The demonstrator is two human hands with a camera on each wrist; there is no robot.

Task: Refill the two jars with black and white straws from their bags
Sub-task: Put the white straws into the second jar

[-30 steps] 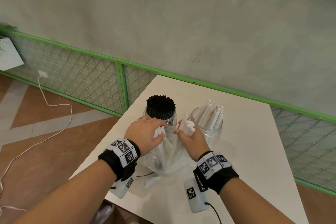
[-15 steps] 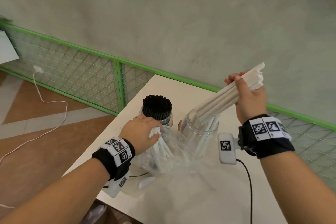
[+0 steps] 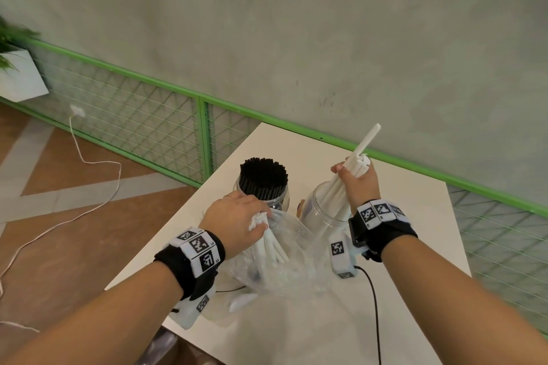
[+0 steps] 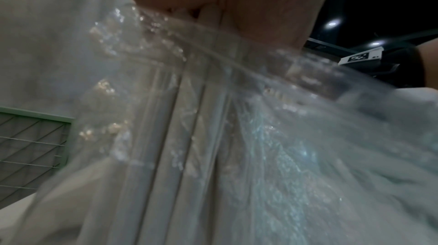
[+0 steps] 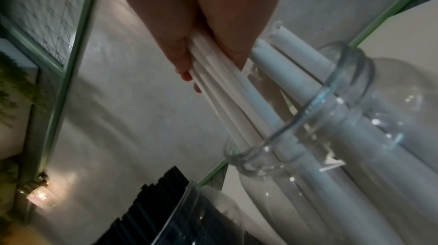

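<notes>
Two clear jars stand on the white table [image 3: 415, 320]. The left jar [image 3: 280, 197] is packed with black straws [image 3: 263, 176]. My right hand [image 3: 357, 184] grips a bundle of white straws [image 3: 363, 147] whose lower ends sit inside the right jar [image 3: 321, 216]; the right wrist view shows the white straws [image 5: 227, 97] passing through the jar's mouth [image 5: 305, 110]. My left hand [image 3: 241, 221] grips the tops of more white straws [image 3: 271, 241] standing in a crumpled clear plastic bag [image 3: 284, 261], seen close up as the bag [image 4: 284, 146].
A green-framed wire fence [image 3: 142, 115] runs along the wall behind the table. A white cable [image 3: 89, 161] trails over the wooden floor at the left. A black cable [image 3: 375, 305] from my right wrist camera lies on the table. A white planter [image 3: 20, 80] hangs at far left.
My right hand pulled a bundle of white straws out of the bag, swung it up and right, and has lowered it into the right jar. My left hand stayed on the bag's straws.
</notes>
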